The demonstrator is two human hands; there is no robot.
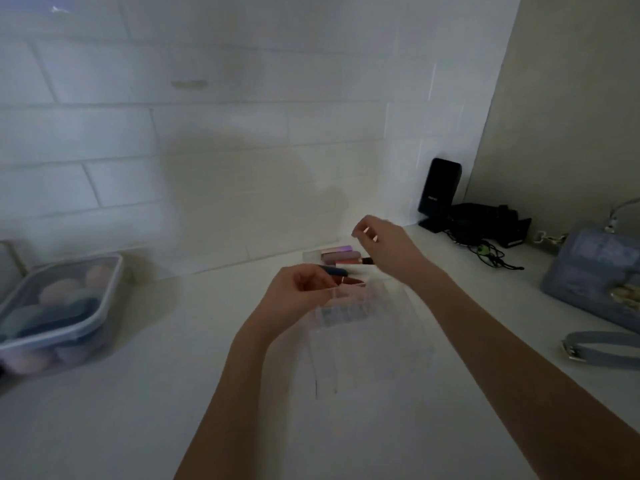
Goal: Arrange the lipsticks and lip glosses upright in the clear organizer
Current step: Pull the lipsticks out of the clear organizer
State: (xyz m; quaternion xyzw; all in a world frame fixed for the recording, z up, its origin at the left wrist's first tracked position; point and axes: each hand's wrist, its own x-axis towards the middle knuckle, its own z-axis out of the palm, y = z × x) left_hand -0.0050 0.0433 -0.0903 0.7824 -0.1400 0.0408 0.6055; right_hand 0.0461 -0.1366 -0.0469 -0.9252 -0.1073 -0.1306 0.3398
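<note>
Both hands work over a clear plastic organizer [349, 313] with small square compartments that stands on a white countertop [156, 393] in front of a white tiled wall [173, 133]. At the organizer's far left corner the left hand [298, 292] has its fingers curled around a dark blue tube [334, 270], whose end pokes out past the fingertips toward the right; the picture is too blurred to tell whether this is a lipstick or a gloss. Farther back, the right hand [384, 247] is raised above a small cluster of pink and mauve lipsticks and glosses [341, 257], its fingers loosely bent and nothing plainly held in them; I cannot tell whether it touches the cluster. These tubes appear to lie on their sides just behind the organizer, beside a copper-coloured tube [353, 280] near the left hand. Well to the left sits a clear lidded plastic box [114, 271] of pastel makeup sponges. To the right, against the wall, are a black speaker [439, 188], a tangle of black cables [485, 247] and a grey-blue handbag [595, 271].
</note>
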